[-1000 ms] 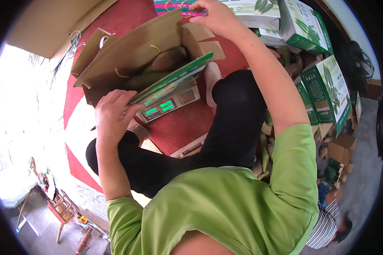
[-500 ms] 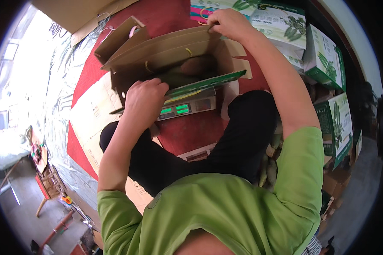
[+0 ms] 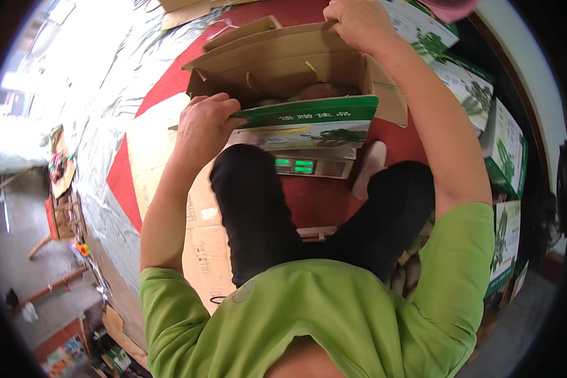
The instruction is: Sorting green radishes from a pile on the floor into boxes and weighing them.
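Two bare hands hold one open cardboard gift box [image 3: 309, 122], which stands on top of a digital scale [image 3: 329, 168]. The box is plain brown inside. Its front is green at the top and white below, with a leafy plant printed on it. Yellow rope handles [image 3: 312, 67] show on its back wall and front. Some brownish lumps [image 3: 321, 92] lie inside, but it is too dark to tell what they are.

The left hand [image 3: 208, 120], up and to the left of the scale, has its fingers bent around the left end of the front wall. The right hand [image 3: 360, 25], beyond the scale, is closed on the right corner of the back wall.

Under the scale is a red mat [image 3: 321, 205]. Green digits glow on the scale's front. A pale-covered foot [image 3: 370, 167] is just right of the scale.

A second ago, the right hand's fingers were spread apart by that corner; now they grip it. More of the box's front shows, and its wall hides more of the lumps. The left knee [image 3: 242, 160] has come close to the scale.
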Available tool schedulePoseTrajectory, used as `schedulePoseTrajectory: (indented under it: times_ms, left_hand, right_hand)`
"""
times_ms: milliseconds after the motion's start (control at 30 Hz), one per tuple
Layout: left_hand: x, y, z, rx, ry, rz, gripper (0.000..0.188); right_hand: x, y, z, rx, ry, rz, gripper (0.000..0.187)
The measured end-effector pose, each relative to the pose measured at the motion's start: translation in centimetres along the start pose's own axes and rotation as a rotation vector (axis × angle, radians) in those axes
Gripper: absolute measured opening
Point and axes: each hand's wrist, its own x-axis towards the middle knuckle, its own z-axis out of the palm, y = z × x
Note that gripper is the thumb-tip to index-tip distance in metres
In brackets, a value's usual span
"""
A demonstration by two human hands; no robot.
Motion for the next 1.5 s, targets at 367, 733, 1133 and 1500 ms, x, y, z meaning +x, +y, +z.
schedulePoseTrajectory:
  times_ms: [367, 733, 1133, 1500]
  left_hand:
    - [-13.8, -6.2, -7.0, 0.179, 0.309, -0.232, 0.013]
    - [-37.3, -8.6, -8.5, 0.466, 0.105, -0.582, 0.006]
    - [-65.8, -7.0, 2.6, 0.476, -0.371, -1.155, 0.005]
    - [-53.8, -8.5, -4.9, 0.515, -0.135, -1.043, 0.012]
  right_hand:
    - [8.9, -16.1, -3.6, 0.11, 0.164, -0.239, 0.011]
    - [5.1, -40.6, 2.9, 0.427, -0.033, -0.484, 0.014]
    - [-8.5, -52.0, 6.1, 0.842, -0.747, -0.639, 0.021]
    - [-3.0, -31.6, 1.2, 1.166, -0.153, -0.198, 0.014]
